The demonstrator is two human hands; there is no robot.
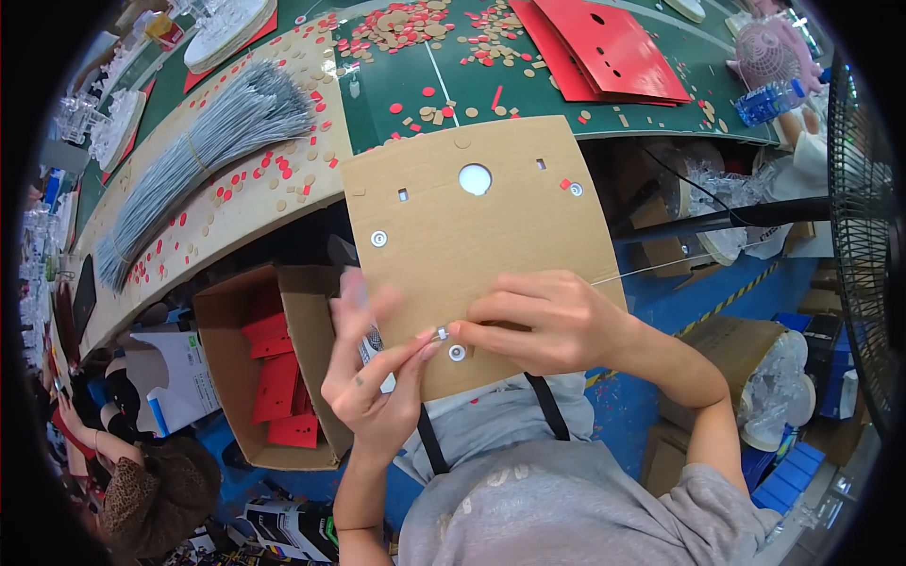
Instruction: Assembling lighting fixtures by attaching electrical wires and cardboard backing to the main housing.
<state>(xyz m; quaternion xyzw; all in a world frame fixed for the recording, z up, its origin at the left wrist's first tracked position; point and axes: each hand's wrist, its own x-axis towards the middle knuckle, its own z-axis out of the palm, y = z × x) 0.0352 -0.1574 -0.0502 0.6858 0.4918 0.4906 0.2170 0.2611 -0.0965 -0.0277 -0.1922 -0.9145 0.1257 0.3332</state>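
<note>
A brown cardboard panel (453,250) leans between my lap and the table edge. It has a large round hole near the top, small square holes, and round metal fittings (378,239). Low on the panel, my left hand (382,373) pinches at a small silvery piece (442,333) with thumb and forefinger; its other fingers are blurred. My right hand (547,321) is closed with its fingertips against the same piece. A thin grey wire (661,271) runs out from behind my right hand toward the right. What the curled right fingers cover is hidden.
On the green table (396,94) lie a bundle of grey wires (203,160), red panels (604,57) and scattered punched-out bits. A carton (231,377) with red sheets stands at left. A black fan (859,245) is at right. A co-worker's arm (109,443) shows lower left.
</note>
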